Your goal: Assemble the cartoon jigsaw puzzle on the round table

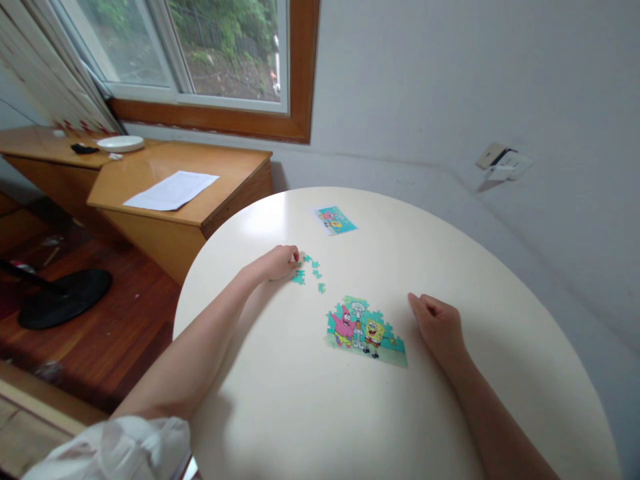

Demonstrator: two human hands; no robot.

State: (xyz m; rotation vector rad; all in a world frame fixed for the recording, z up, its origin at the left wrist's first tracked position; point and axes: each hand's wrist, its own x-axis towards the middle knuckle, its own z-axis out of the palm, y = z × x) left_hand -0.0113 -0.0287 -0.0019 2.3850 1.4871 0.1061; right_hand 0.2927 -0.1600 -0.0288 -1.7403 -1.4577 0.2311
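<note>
A partly assembled jigsaw puzzle (367, 330) with cartoon figures lies flat on the round white table, its upper edge uneven. Beyond it to the left are several loose teal puzzle pieces (321, 288). My left hand (281, 263) is at the left side of these pieces, fingertips closed together and touching down among them; whatever they pinch is hidden. To the right of the assembled part rests my right hand (441, 328), curled closed on the tabletop with the index finger pointing forward. Nothing shows in it, and it is apart from the puzzle.
Farther back on the white table (425, 260) lies a small picture card (336, 220) with similar cartoon figures. A wooden desk (235, 167) at the left bears a paper sheet (171, 191) and a white plate (121, 143). Against the wall is a socket with a plug (505, 163).
</note>
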